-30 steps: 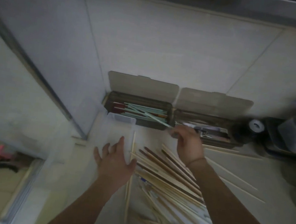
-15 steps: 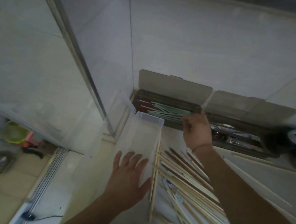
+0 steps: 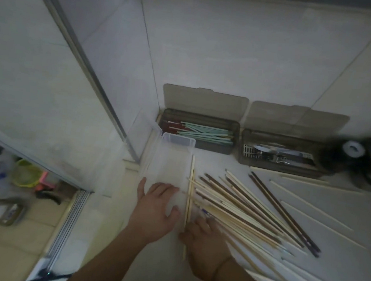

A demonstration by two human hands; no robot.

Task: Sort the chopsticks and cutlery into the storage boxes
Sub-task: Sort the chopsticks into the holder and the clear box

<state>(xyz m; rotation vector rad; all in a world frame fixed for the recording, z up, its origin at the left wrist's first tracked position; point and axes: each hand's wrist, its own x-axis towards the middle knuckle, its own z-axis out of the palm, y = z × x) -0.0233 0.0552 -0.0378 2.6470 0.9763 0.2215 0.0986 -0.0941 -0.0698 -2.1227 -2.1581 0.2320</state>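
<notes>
The left hand [image 3: 155, 207] lies flat with fingers spread on the near end of the clear plastic box [image 3: 169, 161], steadying it, while the right hand [image 3: 204, 239] sits at five o'clock from it, at the near end of the loose chopstick pile [image 3: 246, 205]; its fingertips are tucked under the hand among the sticks, and I cannot tell whether they pinch one or merely rest there. The pile fans out across the pale surface [image 3: 308, 220] from that hand toward one and two o'clock, light bamboo mixed with dark brown sticks, and a few pale strays lie well apart at three o'clock. One pale stick [image 3: 188, 208] runs along the clear box's right wall, touching it. At twelve o'clock, against the tiled wall, the smoky box with green chopsticks [image 3: 200, 133] stands open, and just beside it at one o'clock the cutlery box [image 3: 278, 153] holds metal pieces. The step in hand looks like picking the next sticks from the pile. It would go best by taking one colour at a time, gathering several at their near ends, squaring the tips against the surface, then laying them lengthwise into the matching box so none crosses the rim. The left hand should hold the light box firm, since a nudge could slide it.
</notes>
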